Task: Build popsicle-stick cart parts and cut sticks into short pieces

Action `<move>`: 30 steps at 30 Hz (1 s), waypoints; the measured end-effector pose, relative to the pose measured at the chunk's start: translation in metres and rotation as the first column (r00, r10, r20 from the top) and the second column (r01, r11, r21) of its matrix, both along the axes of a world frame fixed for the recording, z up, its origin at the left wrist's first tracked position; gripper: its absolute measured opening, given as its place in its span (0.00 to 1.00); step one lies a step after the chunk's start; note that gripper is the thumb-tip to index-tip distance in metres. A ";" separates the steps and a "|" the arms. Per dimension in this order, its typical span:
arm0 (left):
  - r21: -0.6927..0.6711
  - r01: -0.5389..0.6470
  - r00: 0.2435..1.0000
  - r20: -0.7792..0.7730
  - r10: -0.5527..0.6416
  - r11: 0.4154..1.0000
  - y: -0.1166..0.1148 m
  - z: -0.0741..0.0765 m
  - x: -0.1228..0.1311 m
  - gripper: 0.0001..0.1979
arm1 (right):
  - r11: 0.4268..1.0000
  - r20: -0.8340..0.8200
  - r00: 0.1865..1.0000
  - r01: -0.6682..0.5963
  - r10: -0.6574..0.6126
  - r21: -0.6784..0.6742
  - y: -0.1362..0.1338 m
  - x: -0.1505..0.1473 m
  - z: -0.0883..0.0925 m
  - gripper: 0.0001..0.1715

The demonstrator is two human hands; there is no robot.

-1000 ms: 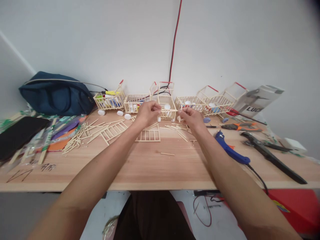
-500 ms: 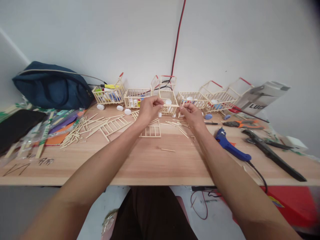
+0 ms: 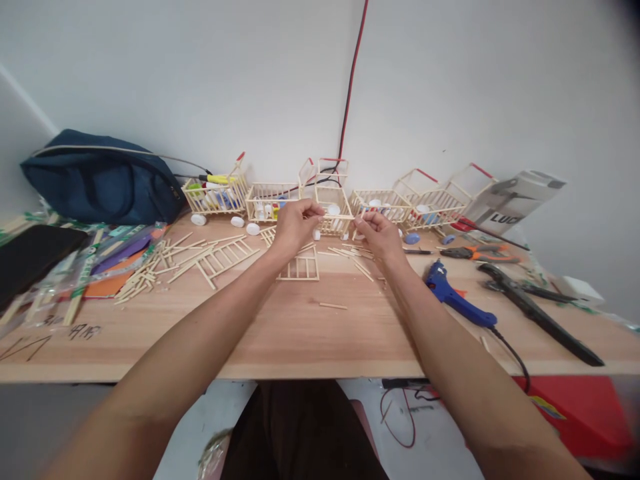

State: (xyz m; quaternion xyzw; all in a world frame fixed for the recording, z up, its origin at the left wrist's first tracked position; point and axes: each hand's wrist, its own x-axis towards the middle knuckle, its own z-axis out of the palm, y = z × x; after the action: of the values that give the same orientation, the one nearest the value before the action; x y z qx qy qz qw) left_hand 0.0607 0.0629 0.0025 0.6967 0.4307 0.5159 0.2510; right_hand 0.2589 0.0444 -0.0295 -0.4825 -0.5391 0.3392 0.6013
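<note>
My left hand (image 3: 296, 230) is closed in a pinch on one end of a thin wooden stick (image 3: 338, 217). At the other end, my right hand (image 3: 379, 233) pinches the same stick, and a short piece seems to point down from its fingertips. The stick is held level in front of a miniature shopping cart (image 3: 327, 195) built from sticks, with a red handle and white wheels. Below my left hand lies a ladder-like stick frame (image 3: 299, 277), partly hidden by the wrist. Loose sticks (image 3: 363, 270) lie under my right hand.
More stick carts (image 3: 215, 193) line the wall. A blue glue gun (image 3: 457, 293), orange-handled pliers (image 3: 480, 253) and a black long-handled tool (image 3: 545, 317) lie at right. A dark phone (image 3: 37, 257), a blue bag (image 3: 100, 177) and a stick pile (image 3: 145, 270) are at left.
The view has shifted slightly, so the tabletop things sit a little lower and further left. Both hands keep their pinch on the stick, nearly unmoved.
</note>
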 end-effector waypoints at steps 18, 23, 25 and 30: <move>-0.027 -0.004 1.000 0.028 0.004 1.000 -0.001 0.001 0.001 0.05 | 1.000 0.010 1.000 0.001 -0.001 0.001 0.001 0.000 0.000 0.17; -0.023 -0.003 1.000 0.002 0.003 1.000 -0.004 0.003 0.001 0.05 | 1.000 -0.011 1.000 -0.005 0.005 0.002 -0.002 -0.001 0.002 0.16; -0.029 -0.001 1.000 -0.004 0.001 1.000 -0.005 0.004 0.000 0.06 | 1.000 -0.008 1.000 -0.003 0.003 -0.001 -0.003 -0.002 0.003 0.16; -0.037 -0.014 1.000 -0.013 0.014 0.999 -0.008 0.006 -0.001 0.05 | 1.000 0.008 1.000 0.009 -0.009 -0.020 -0.004 -0.003 0.004 0.18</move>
State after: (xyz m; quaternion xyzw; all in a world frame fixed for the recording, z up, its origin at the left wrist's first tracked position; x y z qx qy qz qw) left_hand 0.0595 0.0547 0.0089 0.6921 0.4465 0.5053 0.2574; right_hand 0.2557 0.0401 -0.0259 -0.4922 -0.5357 0.3398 0.5961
